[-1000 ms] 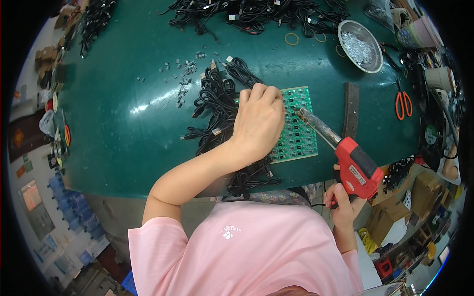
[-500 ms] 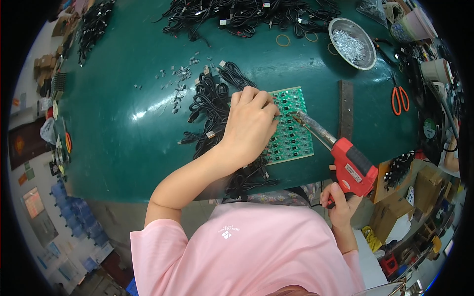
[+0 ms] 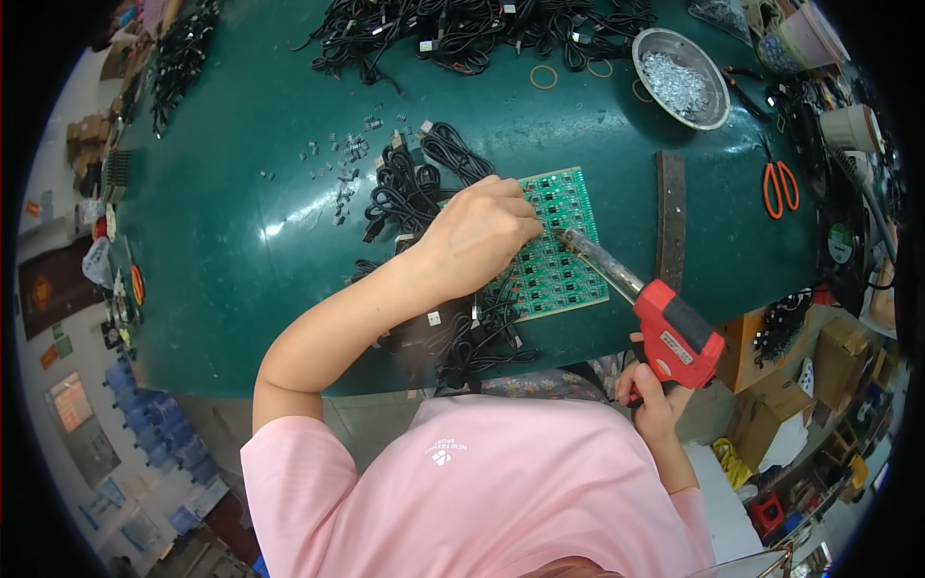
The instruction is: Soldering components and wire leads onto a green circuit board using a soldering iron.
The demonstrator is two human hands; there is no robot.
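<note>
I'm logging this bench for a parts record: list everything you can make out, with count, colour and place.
table: one, dark green, centre
circuit board panel: one, green, mid-table
soldering gun: one, red and black, tip over panel
cables: many, black, mainly left of panel and far edge
small parts: many, grey, left of near cables
bowl: one, silver, far right, with shiny bits
rubber bands: three, tan, left of bowl
bar: one, dark brown, right of panel
scissors: one clear pair, orange-handled, right side
cardboard boxes: several, brown, lower right
containers: several, blue, lower left
shirt: one, pink, bottom
left hand: one, bare, over panel's left part
right hand: one, bare, on soldering gun's handle
</note>
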